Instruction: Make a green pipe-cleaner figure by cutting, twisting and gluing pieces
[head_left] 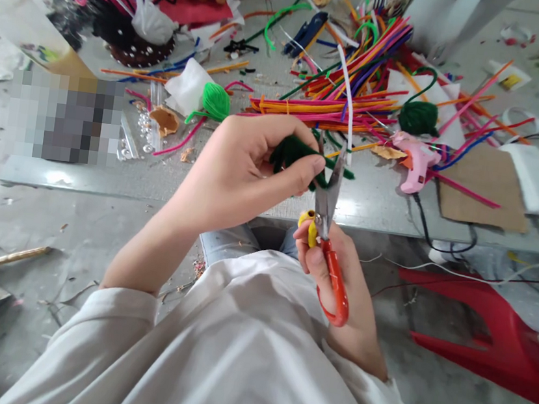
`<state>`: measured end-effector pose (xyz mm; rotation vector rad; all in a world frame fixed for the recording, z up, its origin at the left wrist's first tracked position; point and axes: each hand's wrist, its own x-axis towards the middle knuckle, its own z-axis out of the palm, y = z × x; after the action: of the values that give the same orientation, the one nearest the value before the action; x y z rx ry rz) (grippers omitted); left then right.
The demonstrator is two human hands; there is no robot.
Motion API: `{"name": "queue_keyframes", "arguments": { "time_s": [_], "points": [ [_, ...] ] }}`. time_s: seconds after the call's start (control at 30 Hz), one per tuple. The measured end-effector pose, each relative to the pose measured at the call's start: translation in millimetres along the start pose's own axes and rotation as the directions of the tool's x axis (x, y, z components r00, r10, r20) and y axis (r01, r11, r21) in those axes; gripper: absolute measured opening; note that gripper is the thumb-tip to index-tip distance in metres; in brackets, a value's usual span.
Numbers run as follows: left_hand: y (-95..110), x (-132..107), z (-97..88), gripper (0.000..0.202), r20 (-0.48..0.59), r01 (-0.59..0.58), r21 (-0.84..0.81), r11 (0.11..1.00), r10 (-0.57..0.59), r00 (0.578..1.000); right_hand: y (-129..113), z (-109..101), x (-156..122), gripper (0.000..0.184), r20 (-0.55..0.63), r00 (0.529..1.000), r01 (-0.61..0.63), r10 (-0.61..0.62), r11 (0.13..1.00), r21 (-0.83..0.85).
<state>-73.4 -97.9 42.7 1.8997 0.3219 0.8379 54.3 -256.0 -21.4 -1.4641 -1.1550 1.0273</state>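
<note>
My left hand [254, 167] pinches a dark green pipe cleaner [295, 153], bent into a small leaf-like shape, between thumb and fingers. My right hand [325, 268] holds a pair of scissors [326, 199] with an orange-red handle and a yellow handle. The metal blades point up and reach the green pipe cleaner next to my left thumb. Part of the pipe cleaner lies across the blades, and my fingers hide some of it.
A table edge runs in front of me, with a heap of multicoloured pipe cleaners, green yarn balls, a pink glue gun [416, 161], brown cardboard [484, 189] and a white power bank [532, 178] with cables. A red plastic stool [479, 333] stands on the floor at right.
</note>
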Motion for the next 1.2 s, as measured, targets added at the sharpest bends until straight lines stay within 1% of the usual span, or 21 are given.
{"name": "queue_keyframes", "arguments": {
  "time_s": [0.13,0.3,0.47,0.57,0.63,0.7,0.83,0.93,1.07,1.13,1.2],
  "points": [
    [0.6,-0.4,-1.2,0.005,0.005,0.034,0.026,0.999,-0.034,0.999,0.9,1.4,0.3,0.049,-0.006,1.000,0.002,-0.001,0.998,0.056],
    [-0.5,-1.1,0.0,0.006,-0.007,0.017,0.038,0.999,-0.017,1.000,0.6,2.3,1.7,0.048,-0.021,1.000,-0.001,0.002,0.998,0.060],
    [1.3,-0.5,-0.4,0.007,-0.001,0.041,0.041,0.998,-0.041,0.999,2.3,2.9,0.9,0.047,-0.029,0.999,-0.020,0.022,0.999,0.049],
    [4.7,-0.3,-0.6,0.006,-0.003,0.055,0.059,0.997,-0.055,0.999,6.0,5.6,0.6,0.043,-0.064,0.998,0.019,-0.015,0.999,0.050],
    [6.2,-0.5,-0.7,0.004,0.001,0.041,0.063,0.997,-0.041,0.999,8.2,8.0,1.2,0.041,-0.086,0.995,0.046,-0.041,0.997,0.062],
    [6.0,-0.9,-0.9,0.003,-0.002,0.040,0.056,0.998,-0.040,0.999,9.6,9.9,2.4,0.040,-0.094,0.995,0.047,-0.040,0.996,0.073],
    [2.3,-1.7,-1.1,0.001,-0.007,0.007,0.037,0.999,-0.006,1.000,10.7,10.5,4.7,0.044,-0.081,0.997,0.022,-0.014,0.995,0.095],
    [0.6,-1.7,-1.5,0.004,0.016,-0.031,0.035,0.999,0.030,0.999,12.1,8.3,5.9,0.048,-0.052,0.998,0.038,-0.034,0.996,0.078],
    [2.2,-0.9,-1.9,0.004,0.023,0.032,0.033,0.999,-0.033,0.999,14.6,6.4,5.6,0.051,0.041,0.996,0.070,-0.075,0.992,0.102],
    [3.3,-0.5,-2.0,0.007,0.014,0.037,0.042,0.998,-0.038,0.999,15.6,7.2,4.1,0.050,0.042,0.995,0.085,-0.091,0.988,0.130],
    [3.8,-0.3,-2.0,0.005,0.008,0.015,0.046,0.999,-0.016,1.000,16.0,8.5,2.1,0.049,0.015,0.995,0.093,-0.096,0.986,0.136]
  ]
}}
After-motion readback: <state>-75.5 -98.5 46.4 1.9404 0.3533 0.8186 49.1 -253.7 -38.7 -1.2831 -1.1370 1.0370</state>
